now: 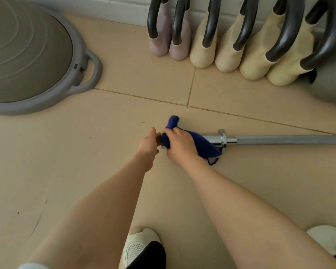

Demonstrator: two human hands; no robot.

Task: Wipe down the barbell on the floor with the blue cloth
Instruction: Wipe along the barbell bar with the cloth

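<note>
Two white shoes (138, 247) sit at the bottom edge; at centre frame the right hand (179, 146) grips the blue cloth (200, 144) wrapped over the barbell (279, 140) sleeve end on the tiled floor (85, 152); the left hand (148, 143), fingers curled, pinches the sleeve tip; kettlebells (221, 45) line the upper right.

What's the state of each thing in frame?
barbell: lying on the floor, left sleeve end wrapped in the cloth.
blue cloth: draped over the sleeve, gripped by the right hand.
right hand: fingers curled over the cloth.
left hand: at the sleeve's tip, grip unclear.
kettlebells: upright in a row by the wall.
balance trainer: dome up, untouched.
</note>
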